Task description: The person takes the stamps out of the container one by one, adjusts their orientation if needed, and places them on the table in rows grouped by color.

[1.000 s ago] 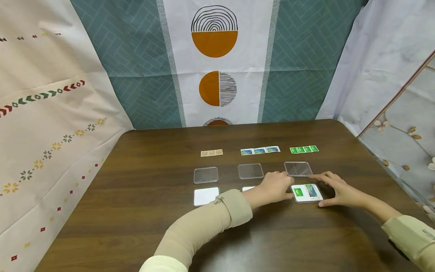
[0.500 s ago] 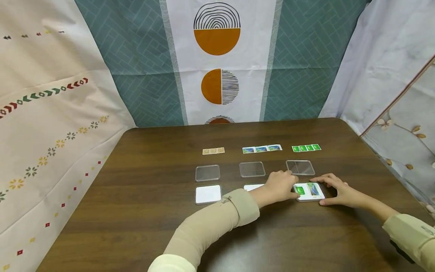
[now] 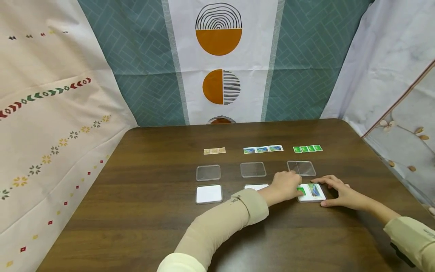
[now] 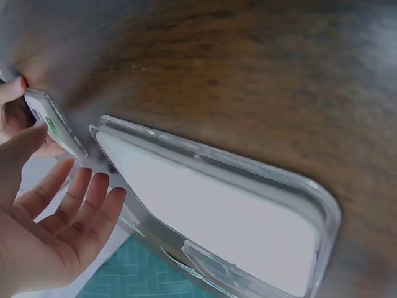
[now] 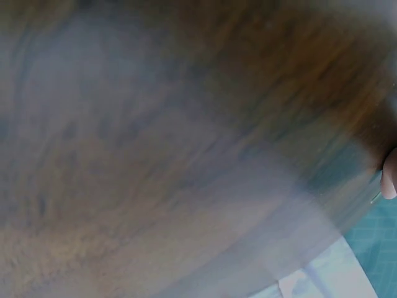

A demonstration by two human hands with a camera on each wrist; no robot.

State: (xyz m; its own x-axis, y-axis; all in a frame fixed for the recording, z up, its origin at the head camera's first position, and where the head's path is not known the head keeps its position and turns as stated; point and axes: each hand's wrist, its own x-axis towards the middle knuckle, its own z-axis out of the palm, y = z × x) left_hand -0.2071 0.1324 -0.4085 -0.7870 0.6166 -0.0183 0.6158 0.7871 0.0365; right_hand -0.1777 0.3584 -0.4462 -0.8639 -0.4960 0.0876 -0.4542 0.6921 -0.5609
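Observation:
At the right of the table lies a clear shallow case with a white card (image 3: 308, 197) inside. On the card are a green stamp (image 3: 301, 191) at left and a blue landscape stamp (image 3: 314, 189) at right. My left hand (image 3: 284, 184) touches the green stamp with its thumb; the left wrist view shows its other fingers (image 4: 96, 198) loosely extended beside the case. My right hand (image 3: 344, 194) holds the case's right end, thumb at the near edge and fingers at the far edge. The right wrist view catches only a sliver of hand (image 5: 389, 177).
Further left lie two more cases with white cards, one full in view (image 3: 209, 194), the other (image 3: 255, 186) partly behind my left arm. Behind them are three clear lids (image 3: 208, 173). At the back lie strips of brown (image 3: 214, 151), blue (image 3: 263, 149) and green (image 3: 307, 149) stamps.
My left hand has moved right, from the left edge of the case onto the green stamp, now partly covering it. The right hand has closed in slightly on the case's right end.

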